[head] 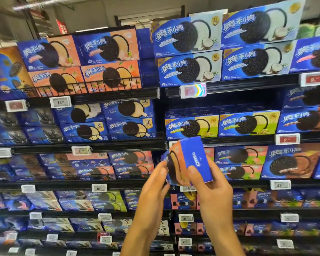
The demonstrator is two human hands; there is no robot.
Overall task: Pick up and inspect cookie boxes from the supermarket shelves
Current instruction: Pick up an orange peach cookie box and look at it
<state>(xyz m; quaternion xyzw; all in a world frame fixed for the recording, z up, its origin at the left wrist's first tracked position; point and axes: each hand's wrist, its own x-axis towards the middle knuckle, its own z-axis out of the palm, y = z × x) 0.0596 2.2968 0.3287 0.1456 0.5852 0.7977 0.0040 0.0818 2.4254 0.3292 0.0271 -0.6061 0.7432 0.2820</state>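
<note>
I hold a blue and orange cookie box [189, 159] up in front of the shelves, tilted so that its blue end panel with the white logo faces me. My right hand [211, 189] grips it from below on the right, thumb pressed on the blue panel. My left hand [151, 191] touches the box's left side at the cookie picture, its fingers fairly straight along the edge. The box is off the shelf, level with the third shelf from the top.
Dark shelves [118, 94] packed with blue cookie boxes fill the whole view. Peach-coloured boxes [111, 76] sit upper left, coconut boxes [190, 69] upper right. White price tags [60, 102] line each shelf edge. A wire rail [92, 85] fronts the upper left shelf.
</note>
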